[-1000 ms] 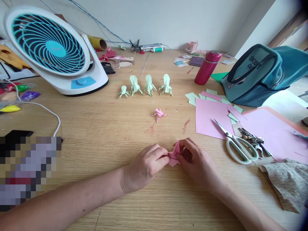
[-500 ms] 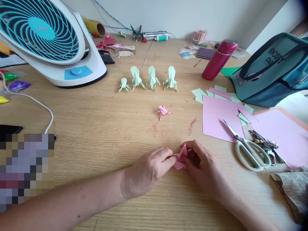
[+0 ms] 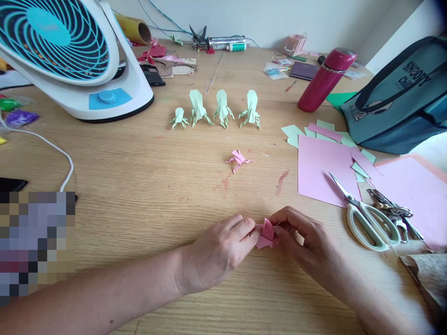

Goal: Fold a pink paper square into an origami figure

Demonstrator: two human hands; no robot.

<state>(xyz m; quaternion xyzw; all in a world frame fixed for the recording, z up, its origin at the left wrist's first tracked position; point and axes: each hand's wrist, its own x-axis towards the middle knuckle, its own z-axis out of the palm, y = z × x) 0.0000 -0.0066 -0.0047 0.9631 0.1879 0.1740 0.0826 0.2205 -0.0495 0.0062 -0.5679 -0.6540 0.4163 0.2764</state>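
Just right of the red bottle (image 3: pixel 324 81), we can read dark lettering on the front of the teal bag (image 3: pixel 391 130): SNOOPY in capitals on the upper line, and under it a shorter word that begins "Chi" and looks to us like "Chill", though its end is hard to make out. Both words stand above a printed white figure (image 3: pixel 379 108) on the same panel. Well to the left of the bottle, we see faint marks on the blue hub (image 3: pixel 49 25) of the fan (image 3: pixel 129 90), too blurred for us to read
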